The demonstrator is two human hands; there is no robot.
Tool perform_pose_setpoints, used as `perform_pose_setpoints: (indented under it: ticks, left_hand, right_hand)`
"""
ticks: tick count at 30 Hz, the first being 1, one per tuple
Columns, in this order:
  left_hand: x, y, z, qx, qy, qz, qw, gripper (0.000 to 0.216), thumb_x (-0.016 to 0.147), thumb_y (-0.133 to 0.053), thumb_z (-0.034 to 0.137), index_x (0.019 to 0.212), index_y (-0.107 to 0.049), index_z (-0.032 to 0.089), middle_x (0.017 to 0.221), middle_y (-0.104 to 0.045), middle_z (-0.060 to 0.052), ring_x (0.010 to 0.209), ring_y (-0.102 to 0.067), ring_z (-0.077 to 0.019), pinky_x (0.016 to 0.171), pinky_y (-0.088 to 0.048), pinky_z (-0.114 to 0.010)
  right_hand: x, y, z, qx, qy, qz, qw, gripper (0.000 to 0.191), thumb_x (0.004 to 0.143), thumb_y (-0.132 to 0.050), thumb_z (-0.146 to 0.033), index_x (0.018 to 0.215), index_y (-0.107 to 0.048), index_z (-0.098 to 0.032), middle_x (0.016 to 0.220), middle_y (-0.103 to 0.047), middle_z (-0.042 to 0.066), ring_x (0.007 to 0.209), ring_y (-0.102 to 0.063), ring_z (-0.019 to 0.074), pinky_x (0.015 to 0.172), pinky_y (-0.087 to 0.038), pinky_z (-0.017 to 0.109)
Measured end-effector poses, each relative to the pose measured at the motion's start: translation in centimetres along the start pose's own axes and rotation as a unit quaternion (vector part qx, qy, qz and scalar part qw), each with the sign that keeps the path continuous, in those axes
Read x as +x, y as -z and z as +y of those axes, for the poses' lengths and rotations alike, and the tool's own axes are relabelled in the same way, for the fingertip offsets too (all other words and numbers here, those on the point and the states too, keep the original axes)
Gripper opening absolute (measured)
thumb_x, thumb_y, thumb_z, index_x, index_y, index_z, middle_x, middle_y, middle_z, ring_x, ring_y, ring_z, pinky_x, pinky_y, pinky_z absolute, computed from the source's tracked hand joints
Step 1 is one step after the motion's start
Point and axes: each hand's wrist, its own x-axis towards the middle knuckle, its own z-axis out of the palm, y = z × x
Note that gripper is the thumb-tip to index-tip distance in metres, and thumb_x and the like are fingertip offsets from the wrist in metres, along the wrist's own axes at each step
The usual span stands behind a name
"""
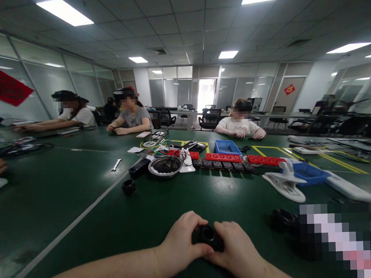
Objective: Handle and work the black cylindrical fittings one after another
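Close in front of me, a black hollow round part (208,234) is gripped from both sides, its opening facing up toward me. My left hand (185,238) has thumb and fingers closed around its left side. On the right side, my right hand (234,244) closes on the same part. The fingers cover much of it, so its exact kind cannot be made out. A similar black round part (128,187) stands on the green table (187,203) further off to the left. Another black round part (282,220) lies to the right of my hands.
A wrench (116,165), a round metal dish (165,174) and a black box (139,168) lie ahead. Beyond are red socket strips (224,157), a blue bin (227,146), another blue bin (308,172) and a white clamp-like stand (286,182). Several people sit around the table.
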Motion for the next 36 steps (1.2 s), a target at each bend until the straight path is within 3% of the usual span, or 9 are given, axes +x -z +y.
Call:
perform_pose_setpoints:
  ticks: [4, 9, 12, 15, 21, 25, 28, 33, 36]
  left_hand:
    - [0.0, 0.1, -0.1, -0.009, -0.012, 0.008, 1.000, 0.039, 0.062, -0.076, 0.026, 0.095, -0.057, 0.019, 0.090, -0.055, -0.001, 0.085, -0.051, -0.0188, 0.076, -0.040, -0.029]
    - [0.3, 1.3, -0.2, -0.031, -0.072, -0.063, 0.995, 0.042, 0.065, -0.075, 0.026, 0.103, -0.057, 0.021, 0.090, -0.054, 0.000, 0.083, -0.052, -0.0171, 0.072, -0.040, -0.025]
    - [0.4, 1.8, -0.1, -0.037, -0.097, -0.107, 0.989, 0.045, 0.066, -0.074, 0.027, 0.108, -0.056, 0.025, 0.091, -0.055, 0.001, 0.083, -0.052, -0.0164, 0.071, -0.041, -0.024]
    - [0.4, 1.9, -0.1, -0.039, -0.105, -0.122, 0.986, 0.046, 0.066, -0.075, 0.027, 0.108, -0.056, 0.025, 0.091, -0.055, 0.001, 0.082, -0.052, -0.0160, 0.070, -0.041, -0.023]
    - [0.0, 0.8, 0.1, -0.024, -0.079, -0.071, 0.994, 0.046, 0.061, -0.078, 0.031, 0.101, -0.058, 0.020, 0.090, -0.055, 0.000, 0.083, -0.053, -0.0174, 0.072, -0.041, -0.025]
    - [-0.3, 0.1, 0.2, 0.018, -0.015, -0.001, 1.000, 0.046, 0.057, -0.079, 0.029, 0.096, -0.058, 0.016, 0.090, -0.055, -0.003, 0.085, -0.052, -0.0205, 0.075, -0.041, -0.030]
    - [-0.2, 0.2, 0.3, 0.028, -0.020, 0.003, 0.999, 0.043, 0.059, -0.078, 0.028, 0.094, -0.057, 0.017, 0.090, -0.056, -0.002, 0.085, -0.051, -0.0204, 0.077, -0.040, -0.031]
    - [0.1, 1.2, -0.1, -0.008, -0.080, -0.062, 0.995, 0.042, 0.064, -0.076, 0.027, 0.101, -0.056, 0.021, 0.091, -0.055, 0.000, 0.085, -0.051, -0.0178, 0.076, -0.041, -0.027]
    - [0.2, 1.6, -0.3, -0.027, -0.095, -0.095, 0.991, 0.046, 0.065, -0.075, 0.025, 0.106, -0.055, 0.024, 0.093, -0.054, 0.001, 0.085, -0.052, -0.0174, 0.075, -0.041, -0.026]
  right_hand:
    - [-0.2, 0.0, -0.7, -0.024, 0.003, 0.023, 0.999, 0.039, 0.060, -0.068, -0.050, 0.073, -0.056, -0.016, 0.073, -0.060, 0.004, 0.072, -0.053, 0.0231, 0.067, -0.033, 0.034]
    - [-0.3, 1.6, 0.4, 0.123, 0.065, -0.045, 0.989, 0.057, 0.056, -0.076, -0.032, 0.106, -0.053, -0.019, 0.101, -0.057, 0.005, 0.090, -0.050, 0.0221, 0.077, -0.036, 0.032]
    - [-0.1, 2.4, 1.2, 0.167, 0.087, -0.121, 0.975, 0.035, 0.060, -0.073, -0.020, 0.092, -0.060, -0.018, 0.090, -0.056, 0.001, 0.084, -0.051, 0.0177, 0.073, -0.037, 0.026]
    - [0.3, 2.5, 1.5, 0.177, 0.081, -0.136, 0.971, 0.023, 0.059, -0.073, -0.015, 0.080, -0.061, -0.016, 0.079, -0.054, -0.002, 0.074, -0.050, 0.0144, 0.065, -0.037, 0.023]
    - [0.1, 1.2, 1.0, 0.133, 0.017, -0.088, 0.987, 0.031, 0.050, -0.079, -0.026, 0.067, -0.056, -0.015, 0.068, -0.053, -0.004, 0.064, -0.048, 0.0135, 0.054, -0.031, 0.021]
    - [-0.3, -0.1, -0.2, 0.026, -0.012, 0.015, 0.999, 0.029, 0.060, -0.071, -0.039, 0.068, -0.056, -0.016, 0.071, -0.059, 0.001, 0.068, -0.050, 0.0186, 0.063, -0.032, 0.029]
    - [-0.5, -0.4, -0.6, -0.006, -0.014, 0.041, 0.999, 0.032, 0.060, -0.069, -0.043, 0.075, -0.057, -0.016, 0.077, -0.060, 0.005, 0.075, -0.051, 0.0235, 0.069, -0.032, 0.035]
    - [-0.4, 1.2, 0.2, 0.123, 0.054, -0.051, 0.990, 0.050, 0.055, -0.076, -0.031, 0.099, -0.056, -0.019, 0.094, -0.057, 0.004, 0.087, -0.050, 0.0223, 0.074, -0.035, 0.031]
    - [-0.2, 2.2, 1.0, 0.179, 0.070, -0.124, 0.974, 0.034, 0.059, -0.073, -0.018, 0.091, -0.060, -0.018, 0.086, -0.056, 0.000, 0.082, -0.051, 0.0175, 0.071, -0.036, 0.026]
